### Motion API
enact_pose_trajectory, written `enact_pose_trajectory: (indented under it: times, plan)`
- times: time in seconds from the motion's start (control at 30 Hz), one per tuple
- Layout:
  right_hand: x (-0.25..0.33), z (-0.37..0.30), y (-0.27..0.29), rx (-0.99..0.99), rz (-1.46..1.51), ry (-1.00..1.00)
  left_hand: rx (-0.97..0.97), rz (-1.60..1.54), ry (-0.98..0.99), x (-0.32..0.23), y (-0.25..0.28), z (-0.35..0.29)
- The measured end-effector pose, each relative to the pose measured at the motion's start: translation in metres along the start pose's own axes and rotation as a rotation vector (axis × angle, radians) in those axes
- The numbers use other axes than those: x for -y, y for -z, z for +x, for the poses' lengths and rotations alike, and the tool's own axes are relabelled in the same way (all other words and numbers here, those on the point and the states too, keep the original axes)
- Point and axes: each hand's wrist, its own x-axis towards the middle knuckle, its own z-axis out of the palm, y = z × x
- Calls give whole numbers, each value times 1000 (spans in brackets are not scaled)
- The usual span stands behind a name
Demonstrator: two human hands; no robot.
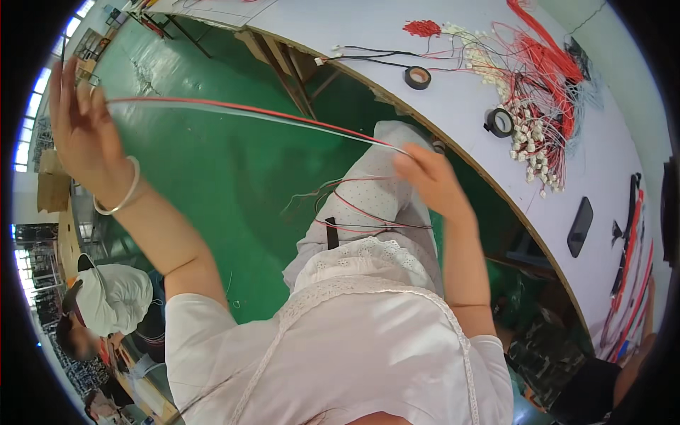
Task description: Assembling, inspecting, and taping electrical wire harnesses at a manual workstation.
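Note:
A bundle of long red and pale grey wires (262,113) stretches almost straight between my two hands, above the green floor. At its left end my left hand (88,138) is raised, with some fingers extended and blurred; the wires meet it by the thumb and fingertips. My right hand (433,177) is closed round the other end, over my leg. Lower down, loose red, black and grey wires (361,204) lie across my lap, beside a black strap (331,234).
A white worktable (460,99) curves along the right. On it are black tape rolls (418,78), a heap of wires with white connectors (531,145) and a black phone (580,227). One person in a white cap (110,294) sits at left; another (567,368) is at lower right.

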Motion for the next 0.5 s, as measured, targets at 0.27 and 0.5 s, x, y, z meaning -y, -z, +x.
enact_pose_trajectory:
  times: [0.27,0.5]
  plan:
    - [33,-163,129,-444,-122,-7,-548,448,544,111,411,-35]
    - [55,-213,175,-1036,-212,58,109,1349,800,200,545,-135]
